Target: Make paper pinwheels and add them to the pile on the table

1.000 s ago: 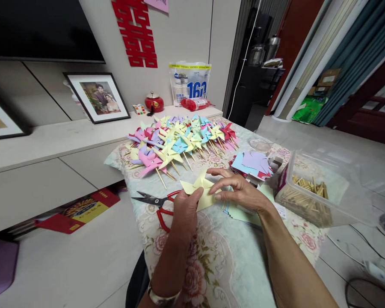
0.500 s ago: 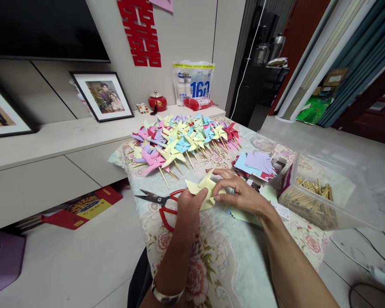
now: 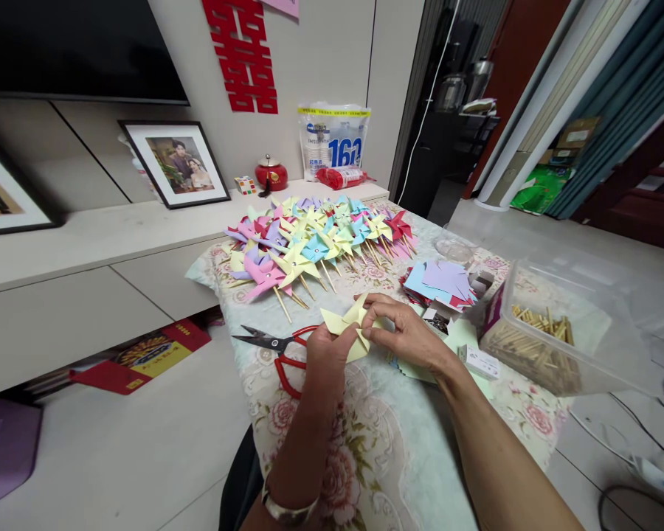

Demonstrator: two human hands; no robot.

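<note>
**Yellow paper pinwheel held between both hands**

Over the near middle of the flowered tablecloth (image 3: 376, 442), a pale yellow paper pinwheel (image 3: 347, 324) is held up between two hands. Its paper is folded into pointed blades: one tip juts to the left, another stands upward, and the lower part is partly hidden by fingers. No stick is seen on it. The left hand (image 3: 324, 354) is closed on the near left part of the pinwheel, thumb on top. The right hand (image 3: 406, 335) is curled narrowly at the pinwheel's right side, its fingertips pinched on the centre folds.

Just left of the left hand, red-handled scissors (image 3: 279, 350) are laid flat on the cloth, blades pointing left. Farther off, a heap of finished pinwheels (image 3: 315, 240) in pink, purple, yellow, blue and red is spread, their wooden sticks pointing toward the near side. To the right of the hands, a stack of cut coloured paper squares (image 3: 440, 284) is seen, and beyond it a clear plastic box (image 3: 558, 295) with wooden sticks (image 3: 531, 346) in it. Pale green sheets (image 3: 459, 335) are lying under the right wrist, with a small white box (image 3: 479, 361) on them.
</note>
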